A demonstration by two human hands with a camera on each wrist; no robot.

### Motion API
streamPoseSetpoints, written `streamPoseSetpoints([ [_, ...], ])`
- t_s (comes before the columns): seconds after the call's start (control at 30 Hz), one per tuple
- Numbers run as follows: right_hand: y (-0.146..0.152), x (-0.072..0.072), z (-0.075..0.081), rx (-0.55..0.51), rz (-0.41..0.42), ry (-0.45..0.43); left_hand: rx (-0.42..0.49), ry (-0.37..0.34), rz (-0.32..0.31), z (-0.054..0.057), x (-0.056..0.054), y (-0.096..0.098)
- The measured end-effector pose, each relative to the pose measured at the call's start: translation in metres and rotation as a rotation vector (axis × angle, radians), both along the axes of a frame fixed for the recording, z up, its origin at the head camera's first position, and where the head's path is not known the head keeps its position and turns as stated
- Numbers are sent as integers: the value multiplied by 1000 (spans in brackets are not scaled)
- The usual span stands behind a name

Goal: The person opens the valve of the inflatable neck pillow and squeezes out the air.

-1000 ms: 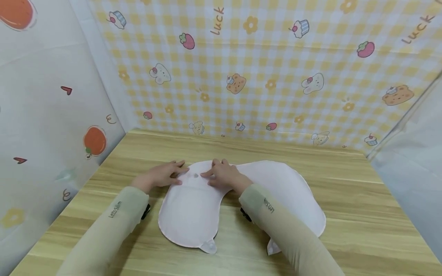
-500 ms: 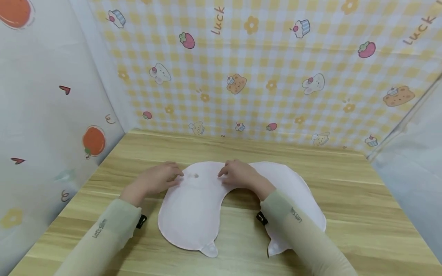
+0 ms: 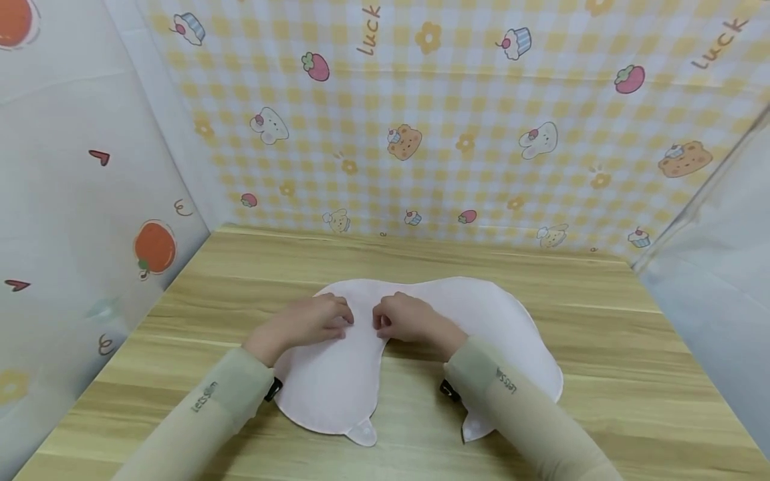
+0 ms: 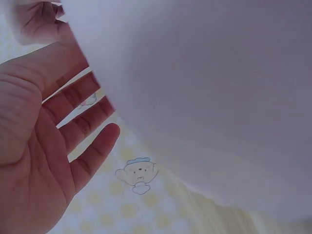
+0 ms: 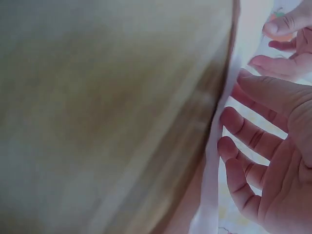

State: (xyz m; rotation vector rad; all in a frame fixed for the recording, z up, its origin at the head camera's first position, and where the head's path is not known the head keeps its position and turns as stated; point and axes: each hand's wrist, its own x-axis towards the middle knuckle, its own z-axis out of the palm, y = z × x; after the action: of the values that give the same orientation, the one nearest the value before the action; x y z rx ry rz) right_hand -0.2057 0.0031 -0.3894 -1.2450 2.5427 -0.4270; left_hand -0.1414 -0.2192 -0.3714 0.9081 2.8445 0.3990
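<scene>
The left hand [image 3: 313,321] has swung inward: half a second ago its fingertips were at the pillow's outer left edge, and now it reaches well over the left lobe, facing the right hand [image 3: 412,319]. Its fingers are relaxed and mostly straight, spaced apart in the left wrist view, with nothing seen in its grasp. A small grey spot that showed near the top of that lobe is out of sight, probably covered by this hand. The right hand has shifted only slightly, lower and nearer the lobe's inner edge; its fingers are bent loosely inward, and whether thumb and forefinger pinch anything cannot be told. With the hands now near each other but apart, the work seems centred on this upper part of the lobe.

The pillow [image 3: 331,387] lies flat on the counter [image 3: 415,401], in about the same place, its curved opening toward the person. It is a U shape in pale pink, smooth and gently padded, with a thin seam along its rim. At the left lobe's lower end, a pointed tab [image 3: 363,431] sticks out; the right lobe ends in a similar flap [image 3: 475,428], partly hidden by the right sleeve [image 3: 529,414].
</scene>
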Motion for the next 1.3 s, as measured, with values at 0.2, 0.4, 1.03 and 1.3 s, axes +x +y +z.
streamPoseSetpoints([
  [0.2,-11,-2,0,19,0,-38,-39,-27,9,-4,-3,-1],
  [0.4,-21,-1,3,44,14,-37,-22,-12,27,-3,-1,-9],
  [1.03,-31,-2,2,77,-40,-50,42,38,53,-11,12,-30],
  [1.3,-37,-11,-4,54,-49,-53,48,52,4,-12,12,-30],
])
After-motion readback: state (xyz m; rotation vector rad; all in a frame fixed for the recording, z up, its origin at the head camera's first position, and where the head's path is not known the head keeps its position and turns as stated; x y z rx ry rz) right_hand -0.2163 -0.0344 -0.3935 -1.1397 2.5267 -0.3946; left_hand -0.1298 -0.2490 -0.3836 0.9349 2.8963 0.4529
